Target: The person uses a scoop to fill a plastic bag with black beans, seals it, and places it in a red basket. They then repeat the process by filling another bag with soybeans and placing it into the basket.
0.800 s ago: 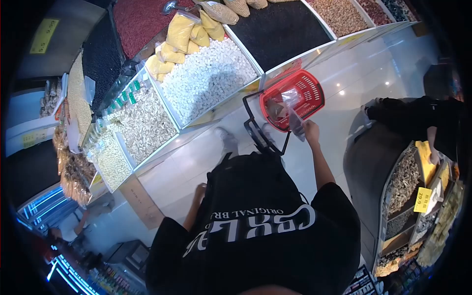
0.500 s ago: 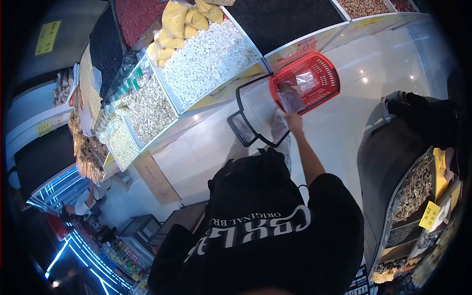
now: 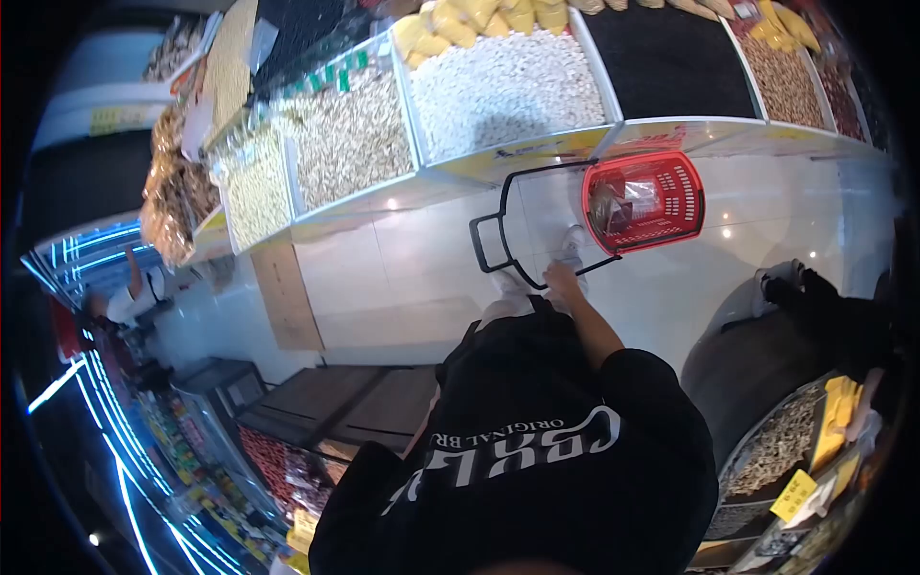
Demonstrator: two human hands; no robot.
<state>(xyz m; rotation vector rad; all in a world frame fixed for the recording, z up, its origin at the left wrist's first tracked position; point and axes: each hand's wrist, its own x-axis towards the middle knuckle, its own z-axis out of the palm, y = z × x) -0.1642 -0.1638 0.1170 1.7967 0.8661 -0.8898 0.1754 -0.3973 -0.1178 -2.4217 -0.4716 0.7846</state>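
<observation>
My right hand [image 3: 563, 280] is low in front of my body, its fingers bent and small in view. It overlaps the side bar of the long black handle [image 3: 506, 222] of a red shopping basket [image 3: 692, 216]; I cannot tell whether the fingers close on the bar. The basket stands on the floor beyond my feet, against the bulk-food counter. Inside it lies a clear plastic bag [image 3: 640, 196] with a dark part at its left side. My left hand is out of sight beyond the black left sleeve [image 3: 355, 494].
Sloped bins hold white cubes [image 3: 503, 86], dried small pieces [image 3: 353, 139] and yellow packets [image 3: 460, 24]. A person in dark clothes [image 3: 839, 311] stands at the right, near another bin [image 3: 781, 446]. Dark cabinets [image 3: 316, 402] stand at the left, with another person [image 3: 134, 292] farther off.
My right hand has left the clear bag, which now lies in the basket, and has drawn back toward my body. The view has turned and shifted, showing more of the bins.
</observation>
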